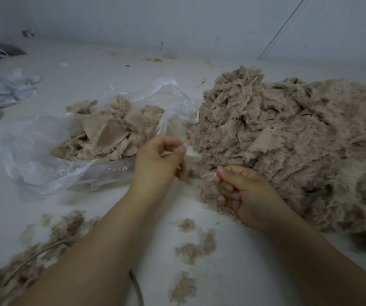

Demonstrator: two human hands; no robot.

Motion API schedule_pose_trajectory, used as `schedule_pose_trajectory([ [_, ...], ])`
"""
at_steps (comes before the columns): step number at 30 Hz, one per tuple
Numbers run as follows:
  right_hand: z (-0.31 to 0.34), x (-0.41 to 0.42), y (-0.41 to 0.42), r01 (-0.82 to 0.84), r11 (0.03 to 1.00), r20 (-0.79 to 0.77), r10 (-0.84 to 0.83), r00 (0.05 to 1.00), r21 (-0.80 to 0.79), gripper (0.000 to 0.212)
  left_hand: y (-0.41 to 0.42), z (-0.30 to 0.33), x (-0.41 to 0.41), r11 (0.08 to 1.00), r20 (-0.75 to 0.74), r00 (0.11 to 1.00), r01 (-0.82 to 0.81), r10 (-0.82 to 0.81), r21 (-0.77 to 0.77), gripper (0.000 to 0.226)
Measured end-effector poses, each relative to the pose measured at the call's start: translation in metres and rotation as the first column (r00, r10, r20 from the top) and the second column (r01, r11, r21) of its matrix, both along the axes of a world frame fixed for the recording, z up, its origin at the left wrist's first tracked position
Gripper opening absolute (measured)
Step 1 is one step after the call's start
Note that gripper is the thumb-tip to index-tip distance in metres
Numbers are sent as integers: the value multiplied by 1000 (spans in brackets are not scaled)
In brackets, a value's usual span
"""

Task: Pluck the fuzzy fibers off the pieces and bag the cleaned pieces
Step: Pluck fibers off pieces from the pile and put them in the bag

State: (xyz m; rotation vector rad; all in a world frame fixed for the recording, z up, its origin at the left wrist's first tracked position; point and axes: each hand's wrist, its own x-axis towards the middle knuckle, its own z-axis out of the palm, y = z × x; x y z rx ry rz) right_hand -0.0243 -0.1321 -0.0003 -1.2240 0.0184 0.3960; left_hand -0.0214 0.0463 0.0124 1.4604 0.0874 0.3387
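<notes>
A big heap of tan fuzzy fabric pieces (292, 138) fills the right side of the white surface. A clear plastic bag (45, 160) lies open at the left with several cleaned beige pieces (111, 131) inside. My right hand (244, 195) grips one fuzzy piece (208, 186) at the foot of the heap, fingers curled round it. Just left of it, my left hand (162, 160) has its fingers curled and pinches thin fibers; the hand is blurred. Loose plucked fluff (195, 248) lies scattered near my forearms.
More fluff (34, 250) piles up at the lower left with a thin cable (135, 286) running through it. White cloth or bags (3, 89) lie at the far left. A pale wall (177, 23) closes the back.
</notes>
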Motion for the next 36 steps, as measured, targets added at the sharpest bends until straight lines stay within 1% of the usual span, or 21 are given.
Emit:
schedule_pose_trajectory([
  [1,0,0,0,4,1000,-5,-4,1000,12,28,-3,-6,1,978,-35,999,8,0,208,10],
  [3,0,1,0,16,1000,-14,-15,1000,25,34,-7,-12,4,849,-70,997,47,-11,526,10],
  [5,0,1,-1,28,999,-17,-28,999,24,41,-9,-16,5,660,-125,989,143,-75,738,37],
  [7,0,1,0,37,999,-18,-36,999,23,42,-14,-17,5,466,-129,982,178,-135,867,43],
  [9,0,1,1,41,999,-20,-40,999,25,40,-19,-16,4,359,-102,980,159,-172,920,34],
  [12,-1,2,1,44,999,-20,-43,999,31,38,-23,-18,4,346,-73,988,116,-134,931,23],
  [13,-1,2,1,46,998,-23,-45,999,36,37,-23,-18,5,378,-59,992,99,-115,921,20],
  [16,-2,2,2,49,998,-30,-48,998,50,35,-20,-14,4,590,64,998,-50,-4,806,15],
  [18,-1,2,2,46,998,-34,-45,998,49,34,-15,-11,4,592,143,988,-152,63,791,21],
  [20,-1,2,1,40,998,-34,-38,999,47,32,-8,-9,4,452,152,981,-191,122,871,21],
  [22,-1,2,2,37,998,-33,-36,999,45,32,-2,-8,3,235,78,979,-122,188,964,13],
  [24,-1,2,2,41,998,-32,-40,999,38,32,0,-9,0,89,-27,972,6,233,996,31],
  [25,-1,2,2,42,999,-31,-41,999,33,32,1,-8,-2,57,-71,970,59,231,997,35],
  [27,-1,2,2,44,999,-31,-43,999,30,31,0,-5,-2,86,-91,974,75,209,994,32],
  [29,-1,2,2,46,999,-29,-45,999,29,31,-3,-1,-3,272,20,987,-64,161,960,21],
  [31,-1,1,2,45,999,-27,-44,999,26,27,-2,8,-6,481,271,947,-321,172,816,16],
  [32,0,1,2,44,999,-24,-44,999,28,24,1,16,-6,533,425,881,-467,210,705,14],
  [33,0,1,3,44,999,-20,-43,999,31,22,7,22,-5,528,548,795,-592,259,609,12],
  [34,0,1,3,45,999,-17,-45,999,30,22,14,27,-3,476,629,720,-680,292,557,11],
  [35,0,1,3,49,998,-17,-48,999,28,22,22,29,2,397,665,681,-726,306,561,10],
  [36,0,1,3,53,998,-17,-52,998,27,22,28,30,7,322,646,698,-716,310,620,11],
])
